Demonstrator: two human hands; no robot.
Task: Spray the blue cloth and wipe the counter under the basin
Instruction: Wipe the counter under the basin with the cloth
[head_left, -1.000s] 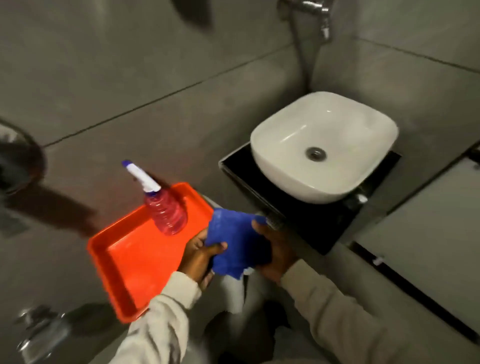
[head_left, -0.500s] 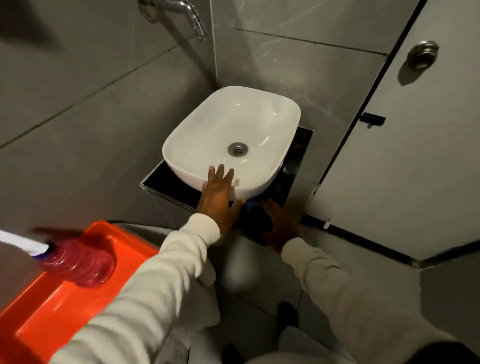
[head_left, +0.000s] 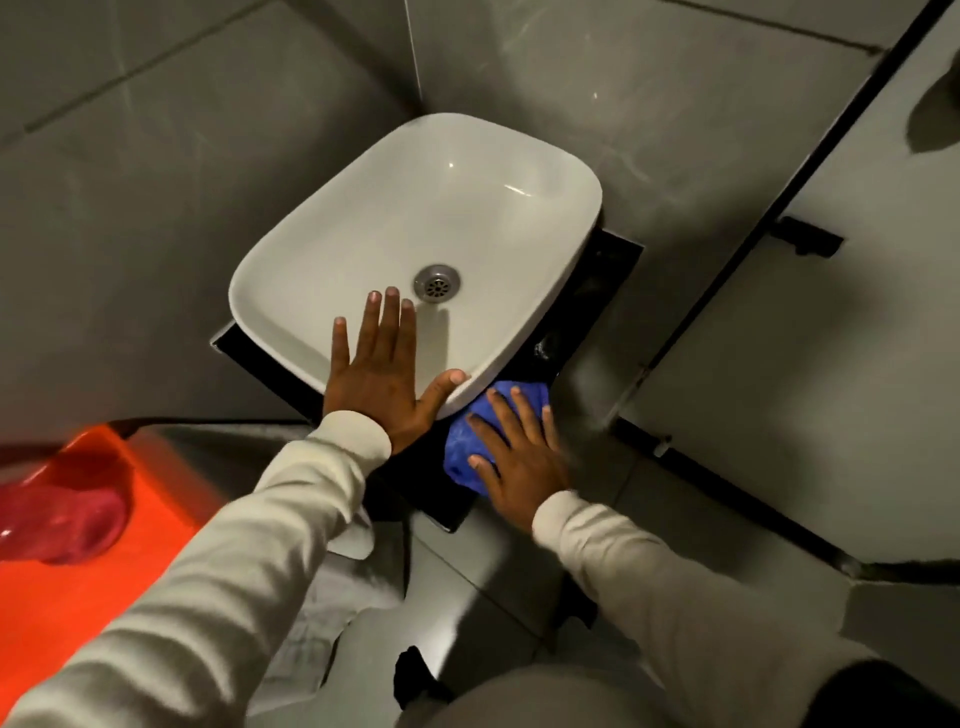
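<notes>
A white basin sits on a black counter in the corner. My left hand lies flat with spread fingers on the basin's near rim, the thumb hooked over the edge. My right hand presses the crumpled blue cloth onto the counter just under the basin's near right corner. Part of the cloth is hidden by my fingers. The pink spray bottle lies on the orange tray at the far left, mostly blurred.
Grey tiled walls enclose the basin at the back and left. A grey door with a black frame stands to the right. Grey floor tiles show below the counter, between my knees.
A second ago both hands held the cloth beside the tray. The view has swung right; my left hand went onto the basin rim and my right hand brought the cloth down on the counter.
</notes>
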